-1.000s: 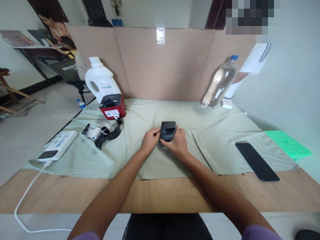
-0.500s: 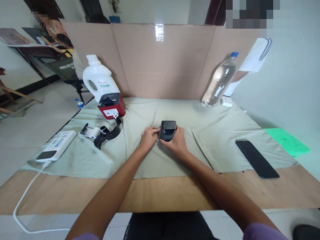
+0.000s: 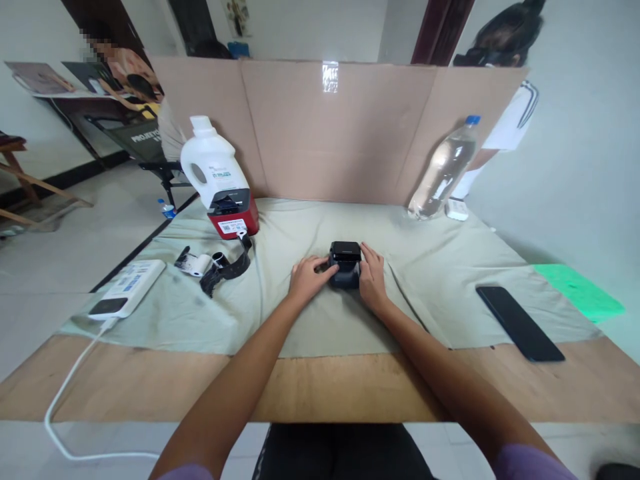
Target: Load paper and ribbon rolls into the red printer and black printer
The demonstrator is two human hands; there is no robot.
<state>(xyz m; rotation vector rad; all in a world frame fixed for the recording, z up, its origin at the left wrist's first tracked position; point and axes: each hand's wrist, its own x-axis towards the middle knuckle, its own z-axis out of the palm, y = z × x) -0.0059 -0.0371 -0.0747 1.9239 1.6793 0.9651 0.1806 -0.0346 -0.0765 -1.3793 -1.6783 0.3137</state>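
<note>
A small black boxy device [image 3: 345, 277] stands on the cloth at the middle of the table, with a glossy flat top part. My left hand [image 3: 309, 279] is at its left side, thumb pressed to the front and fingers curled beside it. Along the right side, my right hand [image 3: 373, 275] braces the device, its fingers reaching toward the back corner; the thumb is hidden. Between the two hands the device is held on the table.
To the left lie a white power bank [image 3: 127, 290] with a cable, a black strap [image 3: 227, 269], and a red-and-black box [image 3: 235, 217] before a white jug [image 3: 215, 163]. A water bottle [image 3: 443, 173] leans on the cardboard screen [image 3: 335, 133]. A phone [image 3: 520, 323] lies right. People sit beyond.
My left thumb has moved onto the device's front. The right hand has shifted from its lower front to its right side, fingers straighter. The glossy top looks differently angled; the view has shifted slightly.
</note>
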